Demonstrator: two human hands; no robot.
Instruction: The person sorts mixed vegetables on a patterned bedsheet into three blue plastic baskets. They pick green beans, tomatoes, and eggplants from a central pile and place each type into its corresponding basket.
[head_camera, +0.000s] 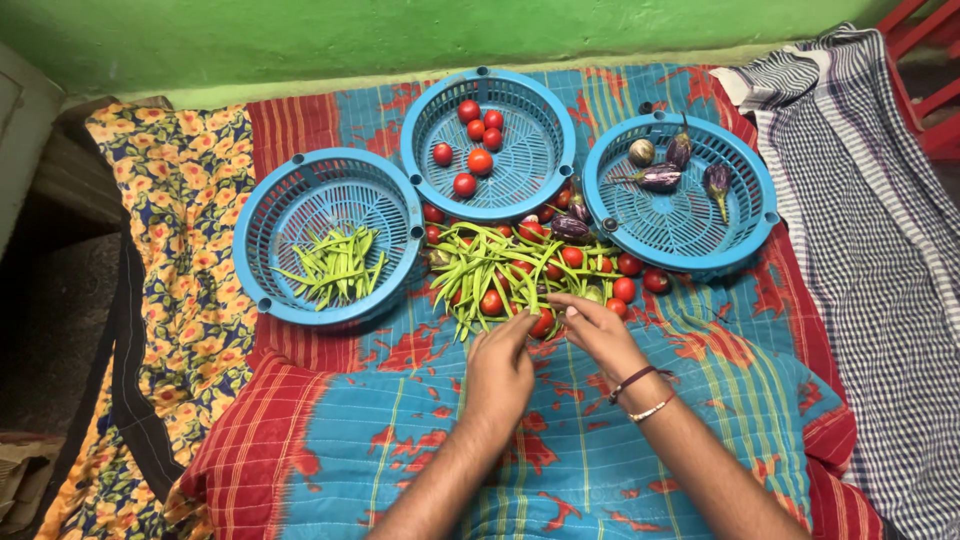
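Green wall (400, 35) runs along the top of the head view; below it a red-and-blue patterned cloth (600, 440) covers the floor, with a floral cloth (180, 250) to the left and a checked cloth (860, 230) to the right. On the patterned cloth I see three blue round baskets: the left basket (262, 215) holds green beans, the middle basket (540, 105) holds red tomatoes, the right basket (745, 215) holds small purple eggplants. Between and just below the baskets lies the mixed pile (520, 275) of green beans, tomatoes and one eggplant. My left hand (498, 375) reaches to the pile's near edge, its fingers (522, 326) drawn together on the beans there; whether they grip one I cannot tell. My right hand (600, 335), with two bracelets at the wrist, lies just beside it, its fingers (562, 299) extended and close together, touching the pile beside a tomato (543, 322).
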